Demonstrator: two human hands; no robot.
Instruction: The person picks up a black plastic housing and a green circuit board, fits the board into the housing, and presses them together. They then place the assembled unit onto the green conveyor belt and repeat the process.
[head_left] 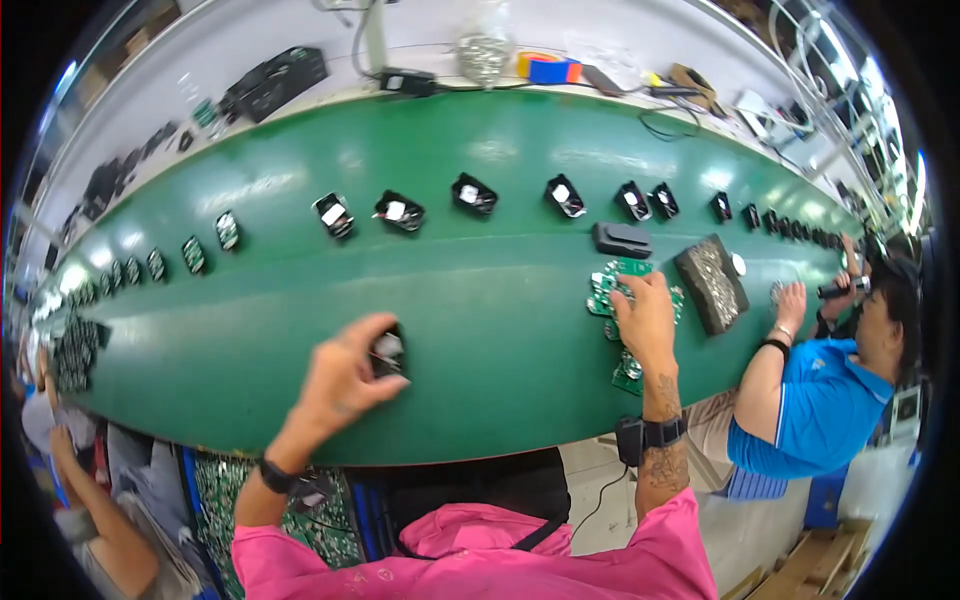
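While the left hand [345,375] curves its thumb and fingers around a small black case [388,352], spread about as far as the case is long, that case sits at 8 o'clock from the middle of the green bench [490,345]. Its long axis runs roughly from 12 to 6 o'clock and its open side, showing a pale part, faces up; blur and the fingers hide which end is the front.

At 3 o'clock, the right hand [648,318] reaches over green circuit boards [604,284], thumb and forefinger close together; I cannot tell whether they grip one. A speckled block [712,285] lies just beyond, its long axis near 11 to 5 o'clock. Toward 12 o'clock, another black case [473,195] lies open side up, lengthwise from 10 to 4 o'clock.
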